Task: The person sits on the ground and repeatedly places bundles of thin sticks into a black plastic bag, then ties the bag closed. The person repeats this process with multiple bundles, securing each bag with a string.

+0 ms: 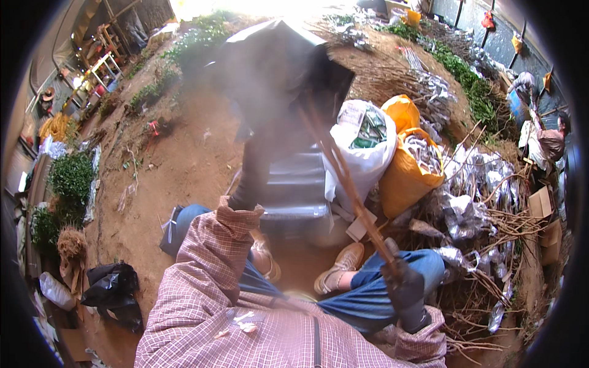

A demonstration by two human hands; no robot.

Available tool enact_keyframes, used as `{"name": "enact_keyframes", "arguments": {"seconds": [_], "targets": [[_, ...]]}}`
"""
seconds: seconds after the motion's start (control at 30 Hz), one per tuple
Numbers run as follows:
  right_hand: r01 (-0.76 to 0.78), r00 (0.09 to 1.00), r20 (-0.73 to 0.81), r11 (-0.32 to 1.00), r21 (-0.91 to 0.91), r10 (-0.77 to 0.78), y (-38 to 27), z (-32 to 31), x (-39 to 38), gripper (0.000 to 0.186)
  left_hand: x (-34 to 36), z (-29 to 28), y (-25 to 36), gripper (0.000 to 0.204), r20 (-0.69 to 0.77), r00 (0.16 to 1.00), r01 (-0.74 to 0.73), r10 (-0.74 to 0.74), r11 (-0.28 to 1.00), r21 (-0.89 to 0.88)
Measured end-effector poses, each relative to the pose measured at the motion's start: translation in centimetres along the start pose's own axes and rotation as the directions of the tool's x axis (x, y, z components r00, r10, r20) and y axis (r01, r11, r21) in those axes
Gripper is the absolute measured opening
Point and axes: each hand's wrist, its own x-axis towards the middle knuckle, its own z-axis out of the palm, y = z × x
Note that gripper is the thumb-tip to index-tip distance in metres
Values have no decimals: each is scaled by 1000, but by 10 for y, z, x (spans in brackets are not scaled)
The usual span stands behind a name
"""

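Observation:
My right hand (406,294), in a dark glove, is closed around the lower end of long brown woody stems (346,175) beside my right knee. The stems slant up and to the left to a dark, square-edged plastic bag or sheet (331,76), which covers their far end. My left hand (254,165), also dark-gloved, reaches up beneath that dark plastic. Haze and blur hide its fingers, so its hold cannot be made out. Below the dark plastic, a stack of shiny grey plastic (294,184) lies in front of my feet.
A white sack (362,159) with green packets and orange sacks (411,175) stand right of centre. Foil-wrapped bare-stemmed plants (469,214) pile up at right, near another person (543,138). Leafy plants (73,178) and a black bag (113,291) lie left.

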Motion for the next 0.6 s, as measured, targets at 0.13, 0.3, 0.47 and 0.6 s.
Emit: {"name": "enact_keyframes", "arguments": {"seconds": [0.13, 0.3, 0.47, 0.6], "targets": [[107, 994, -53, 963, 246, -97, 7, 9, -24, 48, -30, -30, -91, 33, -113, 993, 70, -38, 951, 301], [-156, 988, 74, 857, 492, 138, 2, 13, -69, 38, -101, -48, -210, 30, -181, 945, 317, -271, 892, 322], [-132, 991, 49, 903, 408, 123, 2, 30, -85, 36, -126, -21, -191, 36, -172, 919, 372, -354, 635, 677], [-105, 993, 71, 963, 247, 90, 11, 61, -71, 35, -121, -6, -147, 38, -71, 839, 541, -539, 815, 206]]}}
